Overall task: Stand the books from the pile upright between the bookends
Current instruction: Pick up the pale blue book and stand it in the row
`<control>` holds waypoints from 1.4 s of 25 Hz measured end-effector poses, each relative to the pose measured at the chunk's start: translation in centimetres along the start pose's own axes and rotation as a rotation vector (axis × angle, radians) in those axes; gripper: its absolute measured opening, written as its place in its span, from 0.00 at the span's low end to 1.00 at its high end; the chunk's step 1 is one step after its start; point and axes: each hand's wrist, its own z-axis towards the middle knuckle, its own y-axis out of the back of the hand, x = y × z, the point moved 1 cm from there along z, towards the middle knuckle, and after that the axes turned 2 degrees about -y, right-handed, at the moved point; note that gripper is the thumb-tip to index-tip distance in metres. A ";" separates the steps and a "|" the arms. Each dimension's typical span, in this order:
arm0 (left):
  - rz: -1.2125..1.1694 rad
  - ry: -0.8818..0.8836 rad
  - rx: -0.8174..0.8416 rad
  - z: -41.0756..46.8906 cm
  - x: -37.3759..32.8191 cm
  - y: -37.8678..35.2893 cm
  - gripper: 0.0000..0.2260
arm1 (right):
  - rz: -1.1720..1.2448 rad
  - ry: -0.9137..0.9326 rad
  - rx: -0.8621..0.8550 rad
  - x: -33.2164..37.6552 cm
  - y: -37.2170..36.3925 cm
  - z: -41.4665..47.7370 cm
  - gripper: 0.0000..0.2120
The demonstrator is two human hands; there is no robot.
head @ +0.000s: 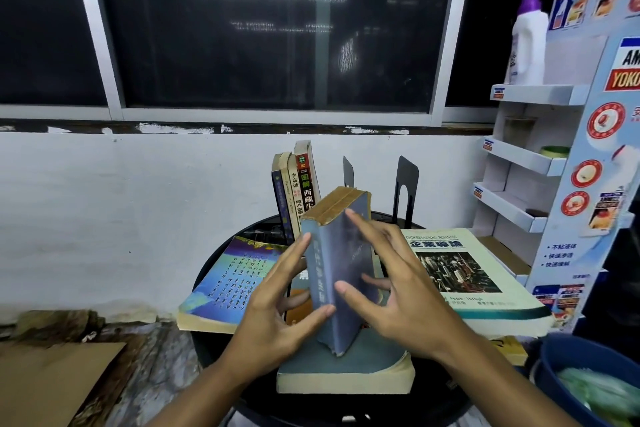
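I hold a worn blue-grey book (pixel 320 274) upright and slightly tilted, spine towards me, its lower end on a flat grey-green book (pixel 343 371). My left hand (pixel 277 308) touches the spine side with straight fingers and thumb. My right hand (pixel 394 284) lies spread flat against the cover. Behind, several books (pixel 298 191) stand upright at the left of two black bookends (pixel 405 191), with a gap between them. Around my hands lie a colourful blue book (pixel 225 288), a white and green book (pixel 460 274) and an orange one (pixel 298 308).
Everything sits on a round black table (pixel 214 350) against a white wall under a dark window. A cardboard display shelf (pixel 533 163) with a white bottle (pixel 528 42) stands at the right. A blue bucket (pixel 554 378) is at the lower right, and flat cardboard (pixel 52 381) at the lower left.
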 end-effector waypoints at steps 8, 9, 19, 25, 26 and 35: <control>0.071 -0.037 0.016 0.2 -1.3 -3.0 0.39 | 0.050 -0.057 -0.069 0.2 2.2 -1.1 0.38; 0.095 -0.059 0.017 0.4 -1.5 -3.3 0.39 | 0.058 -0.069 -0.049 0.1 2.7 -1.2 0.38; 0.089 0.110 0.054 2.6 0.0 -6.2 0.42 | -0.018 -0.132 -0.097 -0.4 5.1 -1.9 0.32; 0.084 0.148 0.065 2.4 0.7 -6.8 0.42 | -0.382 -0.106 -0.336 0.4 3.4 -1.0 0.35; 0.073 0.154 0.073 2.4 0.7 -6.9 0.43 | -0.412 -0.105 -0.358 0.4 3.1 -0.8 0.35; 0.090 0.116 0.068 3.2 1.2 -6.7 0.46 | -0.481 -0.044 -0.456 -0.4 2.0 1.1 0.28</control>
